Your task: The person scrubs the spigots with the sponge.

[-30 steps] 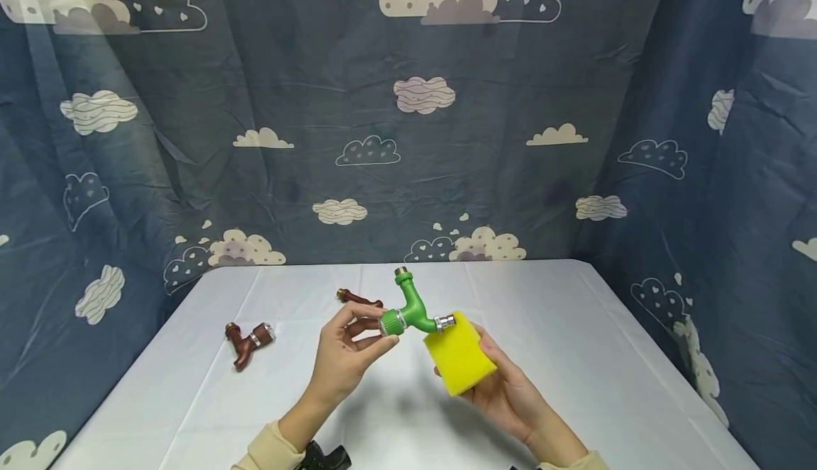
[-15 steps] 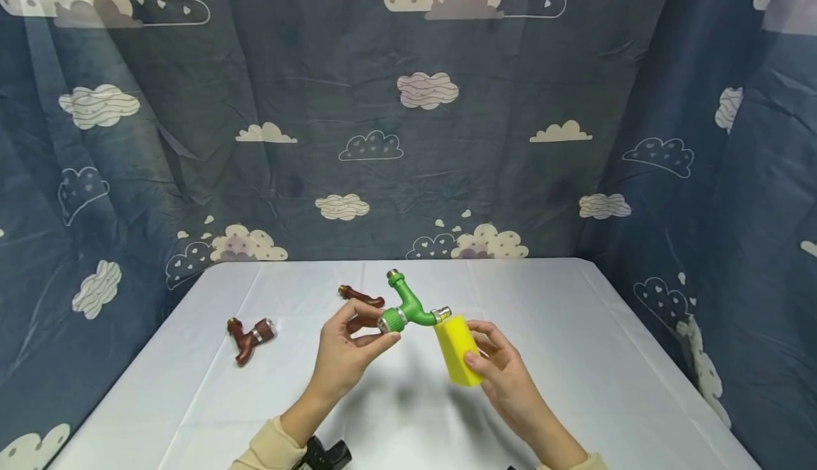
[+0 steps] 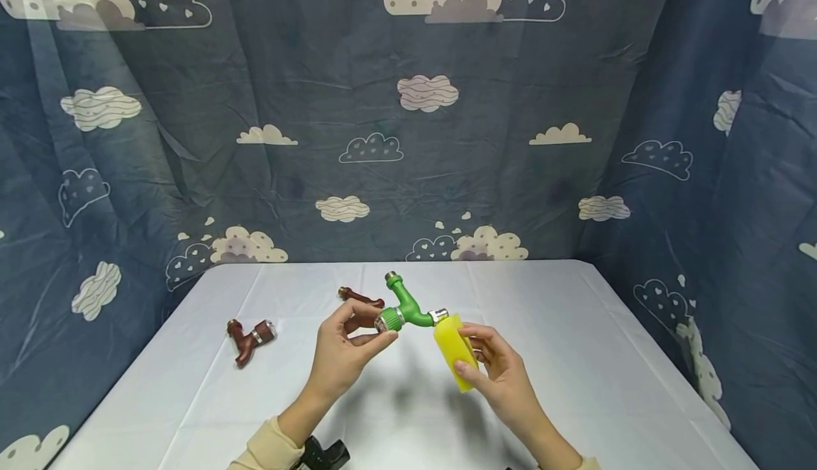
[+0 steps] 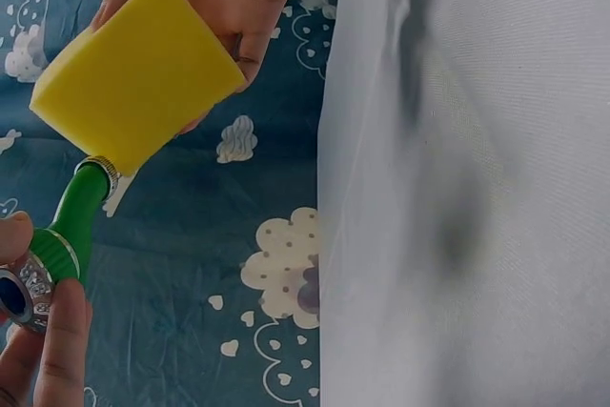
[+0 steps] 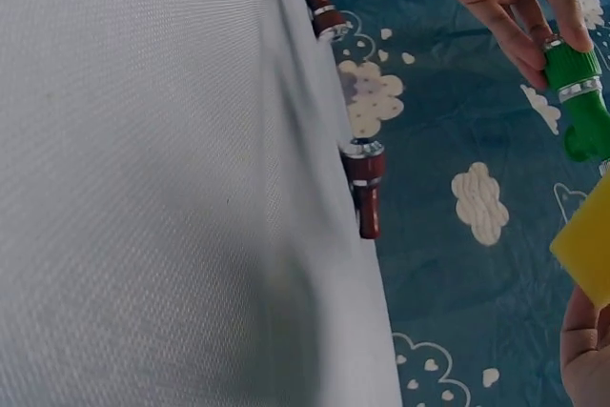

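Above the table, my left hand (image 3: 341, 356) pinches a green tap (image 3: 408, 305) by its ridged knob between thumb and fingers. The tap's threaded inlet points up, and its silver spout end points right. My right hand (image 3: 507, 378) grips a yellow sponge (image 3: 454, 351) by its sides, thumb in front. In the left wrist view the sponge (image 4: 138, 73) meets the metal spout ring of the tap (image 4: 81, 202). The right wrist view shows the tap (image 5: 581, 102) and part of the sponge (image 5: 586, 245) at its right edge.
A brown tap (image 3: 249, 342) lies on the white-covered table (image 3: 574, 385) at the left. Another brown tap (image 3: 361, 297) lies farther back, partly behind my left hand. A dark cloud-print curtain (image 3: 479, 172) surrounds the table. A black device (image 3: 324, 454) sits at my left wrist.
My right hand has turned the sponge from its broad face to its narrow side, thumb now in front. The tap has shifted slightly left and down with my left hand.
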`<state>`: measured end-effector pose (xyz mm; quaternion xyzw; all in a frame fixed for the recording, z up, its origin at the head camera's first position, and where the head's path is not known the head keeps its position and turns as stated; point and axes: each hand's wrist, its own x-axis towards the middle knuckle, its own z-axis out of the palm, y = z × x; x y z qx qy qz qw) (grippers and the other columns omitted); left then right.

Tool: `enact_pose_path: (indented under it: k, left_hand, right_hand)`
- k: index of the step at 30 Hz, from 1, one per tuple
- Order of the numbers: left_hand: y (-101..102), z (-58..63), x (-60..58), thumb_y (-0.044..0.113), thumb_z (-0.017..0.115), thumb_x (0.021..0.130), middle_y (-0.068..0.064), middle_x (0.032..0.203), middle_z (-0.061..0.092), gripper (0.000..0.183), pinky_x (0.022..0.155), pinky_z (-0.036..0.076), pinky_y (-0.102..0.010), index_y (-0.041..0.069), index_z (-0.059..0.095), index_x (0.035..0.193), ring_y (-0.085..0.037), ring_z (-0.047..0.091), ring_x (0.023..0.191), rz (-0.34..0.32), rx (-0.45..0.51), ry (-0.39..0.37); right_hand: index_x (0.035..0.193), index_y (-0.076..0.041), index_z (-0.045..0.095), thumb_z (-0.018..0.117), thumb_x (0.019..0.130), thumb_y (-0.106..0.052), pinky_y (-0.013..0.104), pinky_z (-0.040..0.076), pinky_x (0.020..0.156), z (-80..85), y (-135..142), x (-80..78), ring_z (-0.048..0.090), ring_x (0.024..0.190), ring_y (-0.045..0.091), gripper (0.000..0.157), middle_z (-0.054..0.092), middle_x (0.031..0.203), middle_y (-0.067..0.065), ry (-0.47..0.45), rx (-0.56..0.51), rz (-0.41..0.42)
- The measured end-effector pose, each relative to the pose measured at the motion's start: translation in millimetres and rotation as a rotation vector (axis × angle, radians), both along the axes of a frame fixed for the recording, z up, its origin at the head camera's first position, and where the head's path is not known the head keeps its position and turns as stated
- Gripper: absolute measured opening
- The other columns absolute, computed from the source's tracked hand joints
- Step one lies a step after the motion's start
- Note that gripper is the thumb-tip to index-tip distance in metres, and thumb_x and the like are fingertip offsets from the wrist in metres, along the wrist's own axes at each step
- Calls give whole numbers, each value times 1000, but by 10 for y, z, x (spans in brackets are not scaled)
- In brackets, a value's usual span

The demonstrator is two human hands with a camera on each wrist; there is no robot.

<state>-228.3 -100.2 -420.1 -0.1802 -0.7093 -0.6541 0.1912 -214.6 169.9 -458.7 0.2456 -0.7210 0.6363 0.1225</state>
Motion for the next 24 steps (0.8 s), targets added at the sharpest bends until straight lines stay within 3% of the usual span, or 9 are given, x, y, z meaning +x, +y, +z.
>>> enact_pose_path:
  k: [11, 24]
  left_hand:
    - [-11, 20, 14, -1, 92, 80, -13, 122, 72, 35, 81, 70, -32, 7, 72, 108, -14, 75, 98, 18, -11, -16]
    - [-33, 12, -11, 0, 94, 79, -13, 119, 74, 36, 79, 70, -31, 7, 75, 109, -16, 75, 95, 46, -19, -24]
  right_hand:
    - [132, -12, 66, 79, 92, 5, 17, 54, 97, -31, -26, 3, 62, 124, 8, 45, 63, 142, 6, 147, 48, -49]
    - [129, -15, 68, 82, 88, 5, 17, 53, 95, -40, -43, 7, 59, 124, 7, 48, 62, 142, 7, 209, 87, -119]
